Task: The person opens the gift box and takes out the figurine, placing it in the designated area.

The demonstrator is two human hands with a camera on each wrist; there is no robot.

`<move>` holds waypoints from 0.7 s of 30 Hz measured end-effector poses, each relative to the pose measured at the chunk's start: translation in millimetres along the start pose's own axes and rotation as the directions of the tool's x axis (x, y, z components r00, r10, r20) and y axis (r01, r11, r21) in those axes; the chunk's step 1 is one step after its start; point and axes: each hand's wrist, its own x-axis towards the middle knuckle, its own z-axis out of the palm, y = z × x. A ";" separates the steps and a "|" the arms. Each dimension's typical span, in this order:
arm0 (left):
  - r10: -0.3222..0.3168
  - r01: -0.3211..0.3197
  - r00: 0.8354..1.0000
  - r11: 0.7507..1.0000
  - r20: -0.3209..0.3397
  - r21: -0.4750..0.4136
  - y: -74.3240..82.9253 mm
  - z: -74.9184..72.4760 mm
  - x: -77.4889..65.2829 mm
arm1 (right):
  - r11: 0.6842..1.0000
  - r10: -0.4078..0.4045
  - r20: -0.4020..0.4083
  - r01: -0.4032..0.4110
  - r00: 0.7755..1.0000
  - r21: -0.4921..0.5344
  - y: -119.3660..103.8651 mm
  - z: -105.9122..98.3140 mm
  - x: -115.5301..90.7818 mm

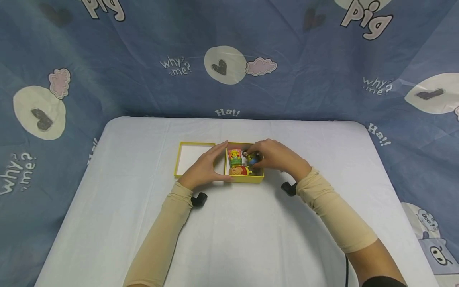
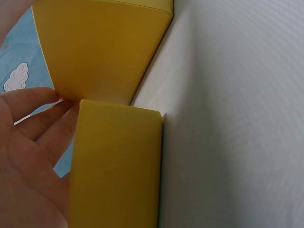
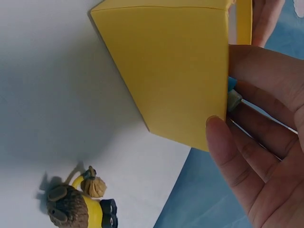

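Note:
A yellow box [image 1: 247, 179] sits open on the white table with several small toy figures inside. One is yellow, green and pink [image 1: 235, 158]; a red and yellow one [image 1: 239, 171] lies along the near wall. My left hand [image 1: 205, 167] spans the box's left end, thumb at the near wall, fingertips toward the far corner. At the right end, my right hand [image 1: 277, 155] reaches over the rim and pinches a small blue toy figure [image 1: 252, 159], partly hidden by the fingers. In the right wrist view, its thumb [image 3: 221, 137] lies at the box's edge.
A shallow yellow-edged lid [image 1: 176, 161] lies left of the box, beneath the left hand. Beside the box's right end, a toy figure [image 3: 71, 206] with brown fur and yellow body lies on the table [image 1: 229, 239]. A patterned blue cloth [image 1: 143, 79] hangs behind.

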 end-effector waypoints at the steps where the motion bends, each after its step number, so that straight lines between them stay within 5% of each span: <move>1: 0.000 0.000 1.000 1.000 0.000 0.000 -0.3 0.0 -0.1 | 1.000 0.003 -0.001 -0.003 1.000 0.004 0.1 -0.6 -0.8; 21: 0.010 -0.010 1.000 1.000 -0.008 0.002 -3.6 1.1 0.2 | 0.999 0.029 -0.026 -0.029 0.999 0.016 4.3 -7.9 -12.7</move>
